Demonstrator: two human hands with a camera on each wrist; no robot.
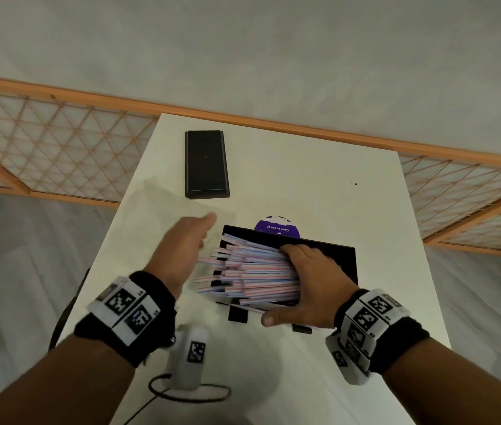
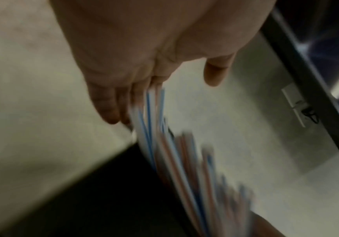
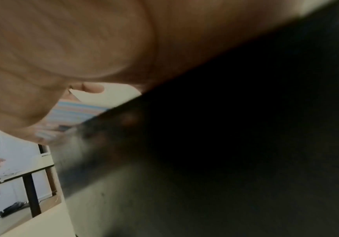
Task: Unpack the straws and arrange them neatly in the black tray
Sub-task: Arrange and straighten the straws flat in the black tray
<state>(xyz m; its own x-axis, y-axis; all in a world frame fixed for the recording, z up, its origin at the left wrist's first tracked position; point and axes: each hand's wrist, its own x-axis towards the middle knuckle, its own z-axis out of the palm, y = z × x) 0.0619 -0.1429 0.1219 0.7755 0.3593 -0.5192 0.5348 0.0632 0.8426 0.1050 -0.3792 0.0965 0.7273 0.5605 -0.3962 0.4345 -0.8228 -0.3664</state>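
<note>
The right hand has its grip curled over the bundle of straws lying in the black tray on the surface, the left hand flat-fingered against their ragged ends, so unpacking looks done and squaring up remains.

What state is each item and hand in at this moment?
Striped paper straws: bunched in the tray, left ends uneven and overhanging.
Black rectangular tray: on the white table, holding straws.
Black rectangular lid: lying apart, farther back.
Left hand: open, fingers at the straw ends.
Right hand: grip around the bunch.
</note>
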